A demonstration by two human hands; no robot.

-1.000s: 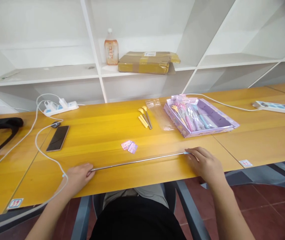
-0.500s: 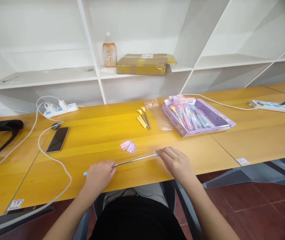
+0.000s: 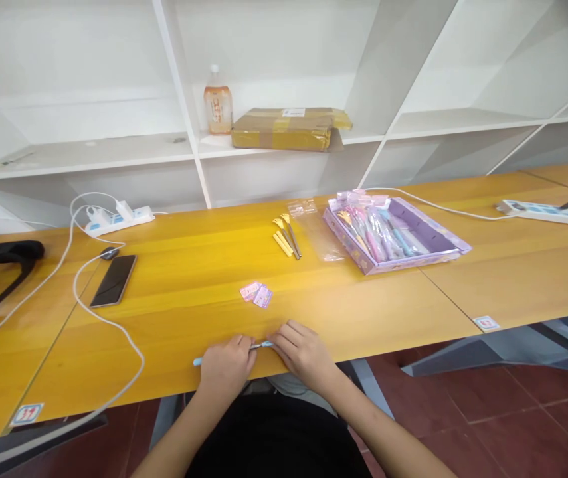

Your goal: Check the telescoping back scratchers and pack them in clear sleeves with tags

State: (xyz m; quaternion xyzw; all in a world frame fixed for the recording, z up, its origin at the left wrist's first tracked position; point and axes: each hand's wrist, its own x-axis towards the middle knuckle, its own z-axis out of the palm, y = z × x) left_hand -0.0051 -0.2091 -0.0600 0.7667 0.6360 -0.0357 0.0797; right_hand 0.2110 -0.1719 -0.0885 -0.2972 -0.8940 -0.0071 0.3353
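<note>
A thin metal telescopic rod [image 3: 258,345] with a light blue handle end lies along the near edge of the yellow table [image 3: 194,279], pushed in short. My left hand [image 3: 226,367] is closed around its blue handle, which sticks out to the left. My right hand [image 3: 302,350] pinches the other end, fingers curled on the tip. The two hands sit almost together, with only a short bit of rod showing between them.
Two small pink cards [image 3: 257,293] lie just beyond my hands. Farther back are gold forks [image 3: 287,236], a clear bag [image 3: 319,232] and a purple tray of pens [image 3: 394,231]. A phone [image 3: 113,280], white cable [image 3: 107,323] and power strip [image 3: 118,219] sit left.
The rod has been pushed together from long to very short. My hands moved toward each other and closer to the table's near edge.
</note>
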